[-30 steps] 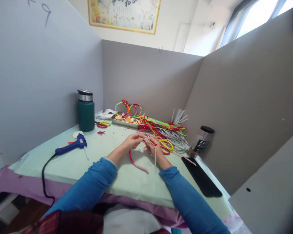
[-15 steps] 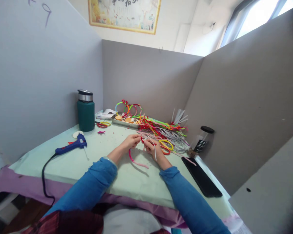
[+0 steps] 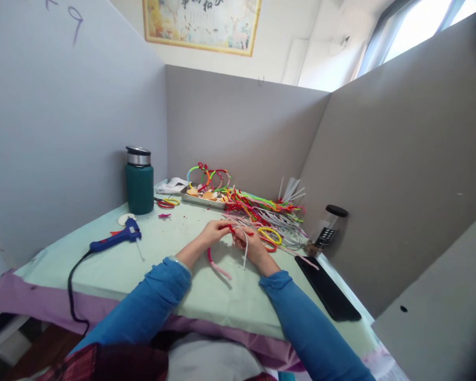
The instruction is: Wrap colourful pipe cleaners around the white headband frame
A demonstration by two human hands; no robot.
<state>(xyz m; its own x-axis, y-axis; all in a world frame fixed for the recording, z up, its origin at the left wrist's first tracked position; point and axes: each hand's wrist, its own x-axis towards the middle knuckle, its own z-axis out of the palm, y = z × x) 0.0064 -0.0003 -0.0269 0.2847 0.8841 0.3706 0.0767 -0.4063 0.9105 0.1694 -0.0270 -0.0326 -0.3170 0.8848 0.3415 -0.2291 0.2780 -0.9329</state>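
My left hand [image 3: 213, 235] is pinched shut over the middle of the table, its fingertips almost meeting those of my right hand. Between them a short red pipe cleaner [image 3: 232, 229] is gripped from both sides. A pink pipe cleaner [image 3: 221, 271], darker pink at its upper part, hangs below my left fingers. My right hand [image 3: 252, 245] is closed too, and a thin white strand [image 3: 246, 251] curves down in front of it. The exact grip of the fingertips is partly hidden. Close to my right hand lie yellow-and-red-handled scissors [image 3: 272, 234].
A pile of coloured pipe cleaners [image 3: 262, 206] lies behind my hands, beside a metal tray [image 3: 206, 201] with ring shapes. On the left are a blue glue gun [image 3: 115, 239], a green bottle [image 3: 139, 185] and small scissors [image 3: 167, 202]. A black phone [image 3: 327, 288] and clear jar [image 3: 328, 227] are on the right.
My hands have drawn slightly closer together. The hanging pink pipe cleaner has swung left and lower, and the white strand's end has shifted left.
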